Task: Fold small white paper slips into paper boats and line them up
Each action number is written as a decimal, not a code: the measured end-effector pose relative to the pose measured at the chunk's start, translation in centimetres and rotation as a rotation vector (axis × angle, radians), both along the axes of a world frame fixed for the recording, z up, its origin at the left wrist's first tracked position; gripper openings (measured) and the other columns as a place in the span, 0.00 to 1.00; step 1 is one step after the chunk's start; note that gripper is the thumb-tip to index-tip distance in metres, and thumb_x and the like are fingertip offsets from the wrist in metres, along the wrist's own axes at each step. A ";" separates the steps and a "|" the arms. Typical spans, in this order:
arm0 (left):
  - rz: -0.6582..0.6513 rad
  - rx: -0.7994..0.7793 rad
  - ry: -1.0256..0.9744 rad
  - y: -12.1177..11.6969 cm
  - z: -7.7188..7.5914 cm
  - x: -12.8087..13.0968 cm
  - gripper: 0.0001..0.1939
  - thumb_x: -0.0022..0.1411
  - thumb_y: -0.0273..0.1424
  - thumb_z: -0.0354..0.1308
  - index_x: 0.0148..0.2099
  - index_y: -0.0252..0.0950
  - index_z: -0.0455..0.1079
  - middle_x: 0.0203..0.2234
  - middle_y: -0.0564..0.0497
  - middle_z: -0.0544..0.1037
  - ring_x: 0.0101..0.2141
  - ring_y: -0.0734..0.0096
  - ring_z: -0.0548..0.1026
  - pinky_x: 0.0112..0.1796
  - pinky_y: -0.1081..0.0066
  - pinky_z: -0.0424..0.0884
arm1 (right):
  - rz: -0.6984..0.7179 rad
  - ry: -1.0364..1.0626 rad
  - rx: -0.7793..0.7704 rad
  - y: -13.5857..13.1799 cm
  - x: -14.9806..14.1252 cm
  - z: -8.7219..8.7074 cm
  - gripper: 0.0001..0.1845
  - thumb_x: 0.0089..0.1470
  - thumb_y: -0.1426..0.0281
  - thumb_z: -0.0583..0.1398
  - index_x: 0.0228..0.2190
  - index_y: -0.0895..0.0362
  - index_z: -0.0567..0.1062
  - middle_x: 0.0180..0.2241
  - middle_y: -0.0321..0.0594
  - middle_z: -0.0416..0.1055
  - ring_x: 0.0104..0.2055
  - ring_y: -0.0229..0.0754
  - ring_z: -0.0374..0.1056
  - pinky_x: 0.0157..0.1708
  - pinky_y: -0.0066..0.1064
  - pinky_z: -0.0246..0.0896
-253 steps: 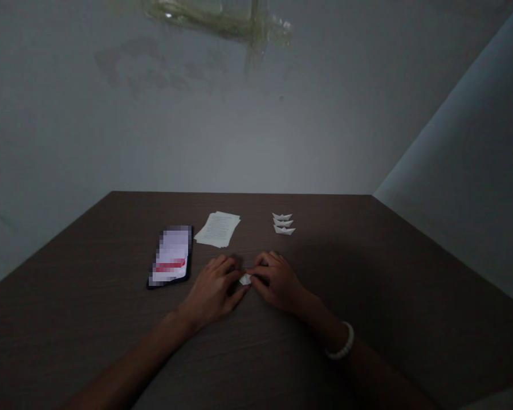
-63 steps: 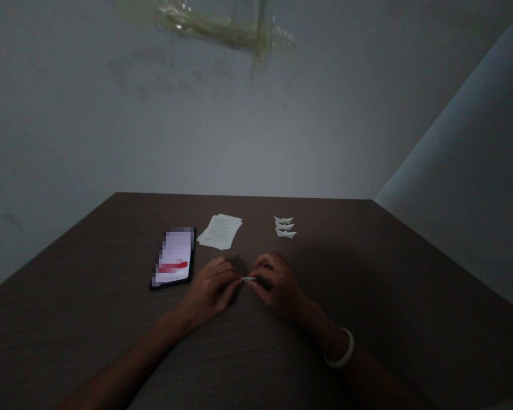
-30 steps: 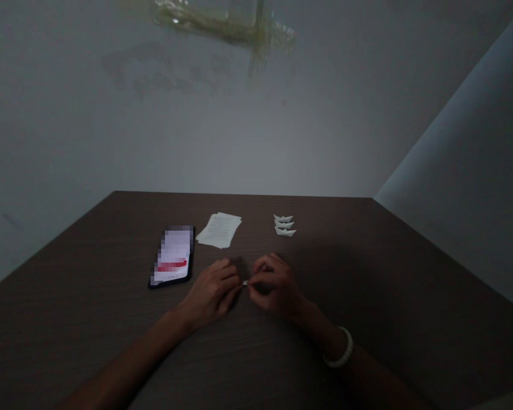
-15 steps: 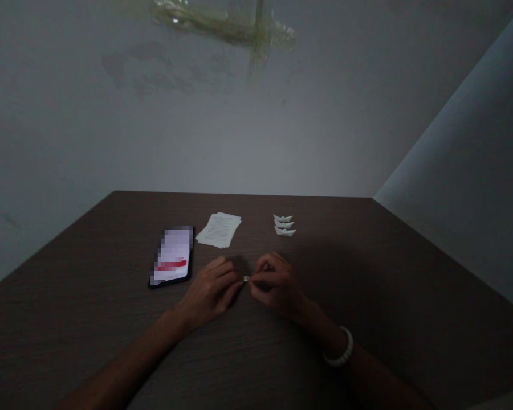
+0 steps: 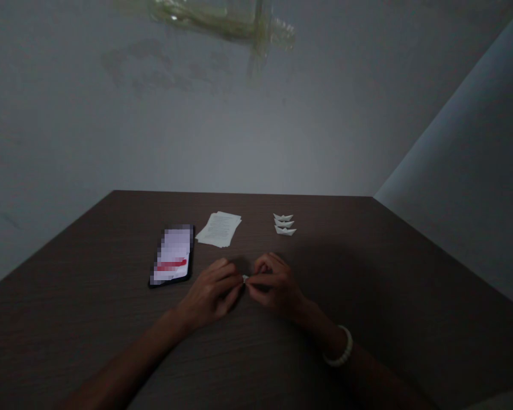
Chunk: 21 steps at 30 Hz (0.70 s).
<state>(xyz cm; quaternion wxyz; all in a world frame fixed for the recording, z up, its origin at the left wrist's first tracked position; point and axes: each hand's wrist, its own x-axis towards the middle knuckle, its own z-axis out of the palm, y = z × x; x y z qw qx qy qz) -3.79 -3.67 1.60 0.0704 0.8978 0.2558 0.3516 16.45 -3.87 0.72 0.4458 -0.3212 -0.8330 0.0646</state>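
Observation:
Between my fingertips is a small folded piece of white paper [image 5: 245, 279], mostly hidden by the fingers. My left hand [image 5: 214, 289] pinches it from the left with thumb and forefinger. From the right, my right hand [image 5: 277, 283] pinches it too, its other fingers curled in. Both hands rest low over the brown table [image 5: 248, 359]. Beyond my right hand stand three white paper boats [image 5: 285, 224] in a close row, one behind another. A stack of printed paper sheets [image 5: 219, 229] lies beyond my left hand.
A phone [image 5: 172, 255] with a lit, blurred screen lies left of the paper stack. Behind the table's far edge rises a grey wall [image 5: 248, 136] with glossy tape [image 5: 214, 23] stuck high on it. A white beaded bracelet [image 5: 345, 347] circles my right wrist.
Seconds ago the paper between my fingers showed a wider face; now it is a narrow, small piece. Both hands have shifted only slightly. The boats, sheets and phone stay put.

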 end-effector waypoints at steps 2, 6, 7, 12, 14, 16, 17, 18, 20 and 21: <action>-0.011 -0.003 -0.005 0.0 0.0 0.0 0.07 0.65 0.24 0.52 0.38 0.33 0.72 0.28 0.48 0.70 0.31 0.67 0.63 0.31 0.67 0.62 | 0.000 0.003 0.001 0.0 -0.1 0.1 0.04 0.48 0.76 0.63 0.25 0.55 0.77 0.30 0.38 0.66 0.33 0.39 0.62 0.33 0.31 0.60; -0.027 -0.016 -0.005 0.0 0.0 0.0 0.08 0.65 0.23 0.52 0.37 0.32 0.71 0.27 0.49 0.68 0.31 0.68 0.63 0.31 0.68 0.61 | -0.009 0.008 -0.001 0.0 -0.2 0.1 0.05 0.47 0.76 0.63 0.25 0.54 0.77 0.30 0.37 0.66 0.32 0.38 0.61 0.33 0.31 0.59; -0.033 -0.016 -0.008 0.0 -0.1 0.0 0.07 0.65 0.23 0.52 0.36 0.32 0.71 0.27 0.49 0.68 0.31 0.68 0.63 0.30 0.68 0.60 | -0.009 0.009 0.001 0.0 -0.2 0.0 0.05 0.47 0.76 0.63 0.25 0.54 0.77 0.30 0.37 0.66 0.32 0.38 0.61 0.33 0.30 0.59; -0.038 -0.004 -0.030 0.1 -0.3 0.1 0.07 0.65 0.22 0.52 0.36 0.32 0.71 0.26 0.50 0.67 0.30 0.69 0.63 0.30 0.68 0.60 | -0.009 0.028 0.015 -0.1 -0.4 0.2 0.04 0.46 0.76 0.64 0.24 0.55 0.77 0.29 0.37 0.65 0.32 0.38 0.60 0.32 0.30 0.58; -0.038 0.006 -0.040 0.1 -0.3 0.1 0.07 0.64 0.22 0.52 0.36 0.32 0.71 0.26 0.50 0.67 0.30 0.69 0.63 0.30 0.68 0.60 | -0.013 0.034 0.022 -0.1 -0.4 0.2 0.04 0.47 0.76 0.63 0.24 0.55 0.77 0.29 0.37 0.65 0.31 0.38 0.60 0.32 0.30 0.58; -0.040 0.006 -0.047 0.1 -0.3 0.1 0.07 0.64 0.22 0.52 0.37 0.32 0.72 0.26 0.50 0.67 0.30 0.69 0.63 0.30 0.68 0.60 | -0.025 0.035 0.022 -0.1 -0.4 0.2 0.05 0.46 0.76 0.63 0.23 0.55 0.77 0.28 0.37 0.65 0.31 0.38 0.60 0.32 0.30 0.58; -0.039 0.001 -0.050 0.1 -0.3 0.1 0.07 0.64 0.22 0.52 0.38 0.32 0.72 0.27 0.49 0.68 0.30 0.69 0.63 0.31 0.68 0.61 | -0.034 0.036 0.018 0.0 -0.4 0.2 0.05 0.46 0.77 0.63 0.23 0.55 0.77 0.28 0.37 0.65 0.31 0.38 0.60 0.32 0.30 0.58; -0.038 -0.006 -0.054 0.1 -0.2 0.1 0.07 0.64 0.22 0.52 0.38 0.32 0.72 0.27 0.49 0.68 0.30 0.69 0.63 0.31 0.67 0.61 | -0.041 0.040 0.016 0.0 -0.4 0.1 0.05 0.46 0.77 0.63 0.23 0.55 0.77 0.28 0.37 0.65 0.31 0.38 0.60 0.32 0.30 0.58; -0.029 -0.017 -0.065 0.1 -0.2 0.1 0.07 0.64 0.22 0.53 0.38 0.33 0.72 0.27 0.49 0.68 0.30 0.69 0.63 0.31 0.68 0.61 | -0.043 0.055 0.017 0.1 -0.2 0.0 0.05 0.45 0.77 0.63 0.24 0.55 0.77 0.28 0.36 0.65 0.30 0.38 0.60 0.31 0.30 0.58; -0.024 -0.018 -0.069 0.1 -0.2 0.1 0.07 0.64 0.22 0.53 0.38 0.33 0.72 0.27 0.49 0.68 0.30 0.69 0.63 0.31 0.68 0.61 | -0.043 0.060 0.015 0.1 -0.2 -0.1 0.05 0.45 0.76 0.64 0.24 0.54 0.77 0.28 0.36 0.65 0.30 0.38 0.60 0.32 0.30 0.58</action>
